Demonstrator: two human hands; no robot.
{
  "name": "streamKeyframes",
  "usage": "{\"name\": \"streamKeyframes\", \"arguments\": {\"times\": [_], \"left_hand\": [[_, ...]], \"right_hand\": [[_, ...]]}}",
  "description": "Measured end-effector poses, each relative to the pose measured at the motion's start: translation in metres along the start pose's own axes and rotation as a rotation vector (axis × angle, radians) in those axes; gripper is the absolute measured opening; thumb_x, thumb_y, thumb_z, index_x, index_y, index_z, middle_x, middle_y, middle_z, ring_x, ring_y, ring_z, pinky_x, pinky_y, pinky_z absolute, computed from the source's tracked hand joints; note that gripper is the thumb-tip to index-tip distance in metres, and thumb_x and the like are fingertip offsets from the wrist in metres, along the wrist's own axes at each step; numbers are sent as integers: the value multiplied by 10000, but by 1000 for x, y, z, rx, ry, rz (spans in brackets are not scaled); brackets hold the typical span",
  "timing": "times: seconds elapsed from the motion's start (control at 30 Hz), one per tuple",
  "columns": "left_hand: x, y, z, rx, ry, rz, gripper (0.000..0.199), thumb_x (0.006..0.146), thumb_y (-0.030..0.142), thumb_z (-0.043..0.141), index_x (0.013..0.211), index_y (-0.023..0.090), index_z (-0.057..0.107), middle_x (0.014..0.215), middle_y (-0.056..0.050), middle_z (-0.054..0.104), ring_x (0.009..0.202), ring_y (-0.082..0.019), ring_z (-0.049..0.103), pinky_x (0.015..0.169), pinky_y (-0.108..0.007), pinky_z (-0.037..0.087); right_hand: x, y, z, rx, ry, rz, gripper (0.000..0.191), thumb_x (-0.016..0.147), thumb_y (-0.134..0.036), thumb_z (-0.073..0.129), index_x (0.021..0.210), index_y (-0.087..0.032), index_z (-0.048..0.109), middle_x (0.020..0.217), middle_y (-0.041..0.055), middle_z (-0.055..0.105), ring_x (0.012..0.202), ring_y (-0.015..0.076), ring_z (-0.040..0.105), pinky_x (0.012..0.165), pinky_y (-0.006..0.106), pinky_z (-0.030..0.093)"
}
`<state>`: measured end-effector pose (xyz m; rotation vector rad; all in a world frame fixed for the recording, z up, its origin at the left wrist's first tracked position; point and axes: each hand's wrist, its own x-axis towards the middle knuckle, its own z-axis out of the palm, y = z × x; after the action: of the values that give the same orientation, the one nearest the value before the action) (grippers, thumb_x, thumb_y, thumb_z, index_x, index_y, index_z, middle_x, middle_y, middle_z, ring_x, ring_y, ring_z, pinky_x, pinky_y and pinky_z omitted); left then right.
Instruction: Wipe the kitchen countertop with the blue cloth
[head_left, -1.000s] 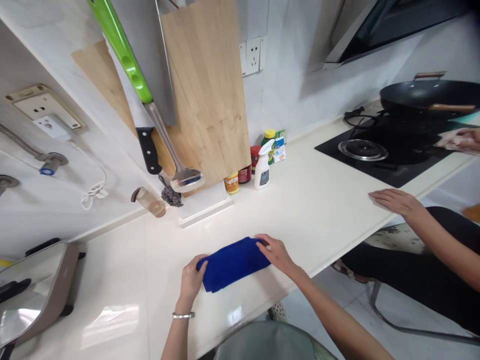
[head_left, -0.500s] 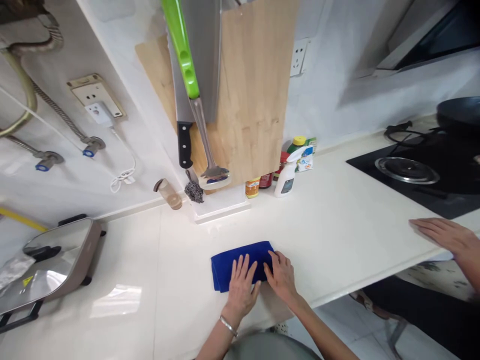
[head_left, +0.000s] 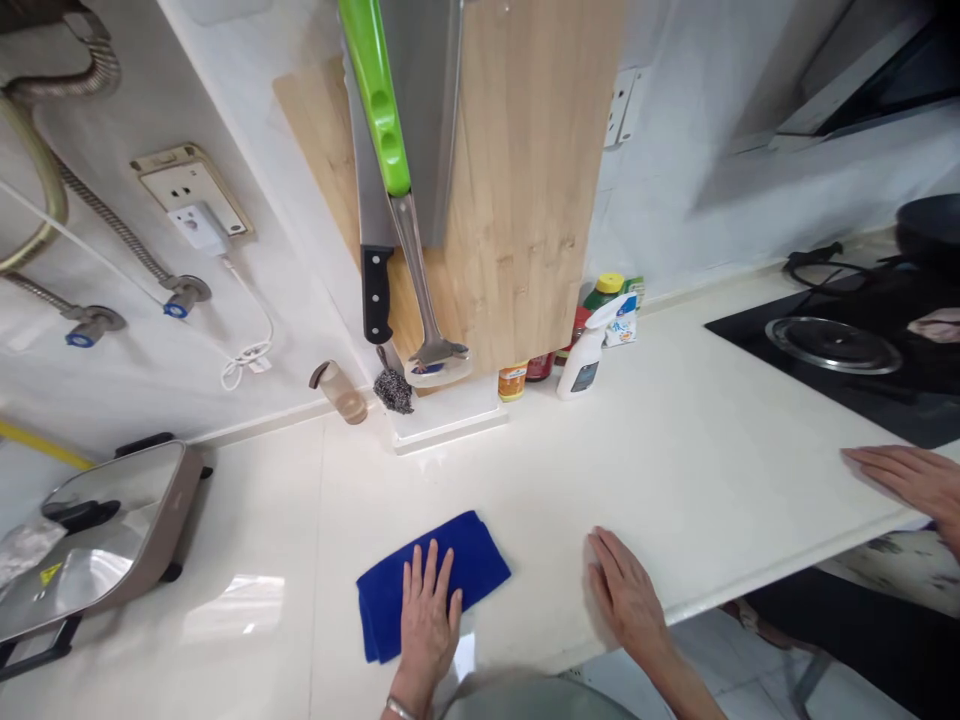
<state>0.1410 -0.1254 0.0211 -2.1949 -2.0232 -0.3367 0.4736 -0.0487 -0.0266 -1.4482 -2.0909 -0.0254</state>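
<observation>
A folded blue cloth (head_left: 480, 560) lies on the white countertop (head_left: 660, 440), tilted a little. My left hand (head_left: 429, 615) rests flat on it with the fingers spread, a bracelet at the wrist. To the right, apart from the cloth, my right hand (head_left: 626, 595) lies on the bare countertop near its front edge. Its fingers are stretched out and hold nothing.
Another person's hand (head_left: 911, 480) rests on the counter at the right, by the black cooktop (head_left: 795, 385). A white spray bottle (head_left: 583, 362) and several jars stand at the wall. Knives, a green-handled spatula (head_left: 386, 130) and a cutting board (head_left: 532, 200) hang above. An electric pan (head_left: 142, 550) sits left.
My left hand has slid the cloth leftward and toward me, turning it slightly. My right hand has come off the cloth and moved right onto the countertop. Another hand now shows above the cooktop.
</observation>
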Motion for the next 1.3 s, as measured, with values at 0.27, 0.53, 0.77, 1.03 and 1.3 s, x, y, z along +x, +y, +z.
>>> {"name": "streamKeyframes", "arguments": {"times": [0.27,0.53,0.77,1.03,1.3], "left_hand": [[89,-8,22,-19,-12,25,602,983,295,436,1559,288,262,1633,-55,275,1517,-303,193,1188,-578,334],[186,0,52,-84,-32,65,593,966,362,465,1539,305,325,1633,-35,282,1514,-305,210,1217,-559,283],[222,11,65,-116,-20,73,571,962,331,447,1525,289,362,1628,-53,297,1511,-306,216,1219,-572,263],[201,20,63,-141,0,18,580,958,348,461,1526,273,362,1616,-65,322,1500,-317,245,1212,-586,265],[88,56,32,-165,-78,23,669,967,403,452,1576,274,209,1666,-59,169,1526,-335,143,1210,-602,263]], "right_hand": [[2,-12,6,-53,53,67,583,957,-264,417,1521,-196,288,1479,120,468,1343,287,448,1062,505,444],[2,-9,5,-35,4,113,570,957,-284,407,1514,-211,306,1475,99,481,1338,282,454,1056,498,435],[4,-8,5,8,-27,173,543,960,-292,403,1495,-229,330,1467,109,485,1344,299,453,1053,520,442],[2,-5,6,-18,32,112,560,948,-291,402,1498,-223,316,1444,119,506,1311,296,488,1034,514,460],[-3,-6,-2,-17,45,104,499,940,-312,444,1423,-188,430,1425,121,525,1262,302,515,1042,487,436]]}}
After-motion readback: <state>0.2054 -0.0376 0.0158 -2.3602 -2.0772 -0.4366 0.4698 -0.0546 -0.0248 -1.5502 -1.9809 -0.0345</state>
